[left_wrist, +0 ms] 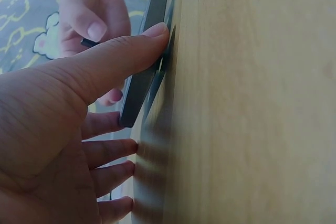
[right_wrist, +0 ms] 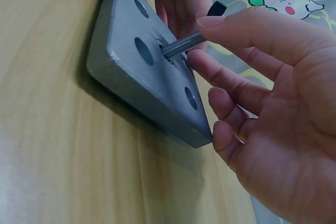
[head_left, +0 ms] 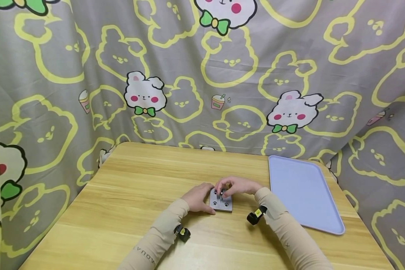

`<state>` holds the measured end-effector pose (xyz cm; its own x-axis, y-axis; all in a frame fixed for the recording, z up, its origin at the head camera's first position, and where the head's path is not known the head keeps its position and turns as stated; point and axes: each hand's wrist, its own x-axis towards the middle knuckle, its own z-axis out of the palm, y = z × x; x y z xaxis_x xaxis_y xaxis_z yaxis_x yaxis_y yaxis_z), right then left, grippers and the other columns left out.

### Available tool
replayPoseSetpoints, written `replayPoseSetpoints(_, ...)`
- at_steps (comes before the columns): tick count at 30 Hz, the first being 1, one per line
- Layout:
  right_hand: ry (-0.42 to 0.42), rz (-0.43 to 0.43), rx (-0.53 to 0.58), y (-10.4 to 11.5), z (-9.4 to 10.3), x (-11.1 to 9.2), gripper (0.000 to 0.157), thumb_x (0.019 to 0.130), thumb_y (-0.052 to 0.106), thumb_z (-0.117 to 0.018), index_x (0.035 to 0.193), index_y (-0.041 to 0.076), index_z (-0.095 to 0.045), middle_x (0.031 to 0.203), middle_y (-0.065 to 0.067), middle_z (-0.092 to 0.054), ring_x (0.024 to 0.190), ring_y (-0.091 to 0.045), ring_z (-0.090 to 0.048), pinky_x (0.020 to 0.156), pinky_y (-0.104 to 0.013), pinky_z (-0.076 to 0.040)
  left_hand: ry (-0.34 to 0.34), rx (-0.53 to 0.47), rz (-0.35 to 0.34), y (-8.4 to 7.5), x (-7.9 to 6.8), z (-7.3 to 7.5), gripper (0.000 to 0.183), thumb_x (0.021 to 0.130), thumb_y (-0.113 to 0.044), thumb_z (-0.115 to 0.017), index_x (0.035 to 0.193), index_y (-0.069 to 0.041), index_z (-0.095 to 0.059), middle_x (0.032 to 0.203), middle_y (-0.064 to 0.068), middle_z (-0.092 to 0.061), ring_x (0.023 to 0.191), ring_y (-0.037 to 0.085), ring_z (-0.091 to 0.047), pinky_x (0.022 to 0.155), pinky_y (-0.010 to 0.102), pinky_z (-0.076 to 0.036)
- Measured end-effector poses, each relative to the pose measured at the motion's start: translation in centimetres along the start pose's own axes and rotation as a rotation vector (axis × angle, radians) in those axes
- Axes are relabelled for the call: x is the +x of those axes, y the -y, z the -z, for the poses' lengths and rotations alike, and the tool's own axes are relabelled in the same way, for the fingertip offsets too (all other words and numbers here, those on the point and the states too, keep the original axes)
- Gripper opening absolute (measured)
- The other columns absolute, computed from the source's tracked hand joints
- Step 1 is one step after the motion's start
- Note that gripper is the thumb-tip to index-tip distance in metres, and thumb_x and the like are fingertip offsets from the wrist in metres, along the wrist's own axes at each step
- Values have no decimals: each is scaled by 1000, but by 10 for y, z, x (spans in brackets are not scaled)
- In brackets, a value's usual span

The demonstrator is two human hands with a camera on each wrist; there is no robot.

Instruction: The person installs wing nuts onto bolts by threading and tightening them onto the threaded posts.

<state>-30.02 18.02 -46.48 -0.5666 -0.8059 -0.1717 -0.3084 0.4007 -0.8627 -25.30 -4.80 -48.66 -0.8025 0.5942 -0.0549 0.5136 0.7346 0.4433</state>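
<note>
A square grey metal plate (head_left: 221, 206) with several round holes lies on the wooden table. From its middle rises a threaded metal bolt (right_wrist: 184, 44). My left hand (head_left: 197, 197) holds the plate by its left side, with the thumb (left_wrist: 121, 56) against the edge and the index fingertip at a corner. Over the plate, my right hand (head_left: 239, 186) pinches a small black cylindrical piece (right_wrist: 216, 9) between thumb and finger, close to the bolt's upper end. The fingers hide most of that piece, so its kind is unclear.
A pale blue tray (head_left: 300, 187) lies at the right of the table (head_left: 138, 180). A grey patterned curtain (head_left: 189, 75) hangs behind and along both sides. Each wrist wears a small black camera (head_left: 256, 215) on a strap.
</note>
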Motion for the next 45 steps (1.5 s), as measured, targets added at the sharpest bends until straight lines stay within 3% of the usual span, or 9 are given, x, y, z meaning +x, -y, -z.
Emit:
replayPoseSetpoints(6, -87, 13, -9, -1, -4, -6, 16, 87, 11, -69, 101, 7, -68, 119, -12, -65, 112, -18, -55, 103, -37, -40, -7, -4, -7, -2, -1, 2, 94, 69, -51, -83, 142, -8, -42, 144, 9, -50, 132, 26, -49, 115, 39, -39)
replayPoseSetpoints(12, -186, 69, -16, -4, -12, -11, 14, 87, 11, -71, 100, 6, -69, 114, -15, -66, 109, -21, -56, 106, -42, -41, -22, -9, -21, -3, 0, 3, 94, 68, -50, -84, 141, -6, -44, 143, 11, -51, 131, 27, -50, 114, 40, -40)
replayPoseSetpoints(19, -356, 103, -136, -10, -25, -12, 10, 85, 17, -74, 92, 13, -68, 111, -14, -66, 100, -11, -54, 84, -25, -43, -23, -9, -22, -1, 0, 2, 95, 69, -50, -84, 142, -5, -43, 144, 11, -50, 132, 27, -50, 115, 41, -39)
replayPoseSetpoints(23, -432, 110, -166, -8, -31, -12, 12, 83, 16, -76, 88, 13, -66, 104, -10, -67, 96, -12, -53, 81, -25, -41, -26, -1, -27, -1, 0, 2, 95, 68, -51, -84, 142, -6, -44, 143, 11, -51, 131, 27, -50, 115, 40, -39)
replayPoseSetpoints(31, -572, 59, -205, 2, -45, -11, 17, 79, 13, -80, 81, 9, -63, 97, -9, -67, 97, -21, -52, 87, -29, -38, -15, -7, -18, -1, -1, 1, 94, 69, -50, -84, 142, -7, -43, 145, 12, -49, 133, 27, -48, 115, 40, -39)
replayPoseSetpoints(39, -694, -44, -276, 6, -57, -8, 21, 76, 13, -80, 76, 14, -59, 87, 0, -62, 87, -14, -45, 76, -24, -38, -22, -2, -21, -1, -2, 0, 93, 69, -50, -84, 141, -7, -44, 144, 12, -50, 132, 27, -49, 115, 40, -39)
replayPoseSetpoints(45, -721, -72, -281, 8, -61, -8, 21, 77, 13, -79, 77, 15, -58, 83, 2, -58, 82, -14, -42, 72, -25, -34, -25, -2, -22, -1, -2, 1, 92, 69, -49, -84, 141, -7, -44, 144, 12, -50, 132, 27, -49, 115, 40, -39)
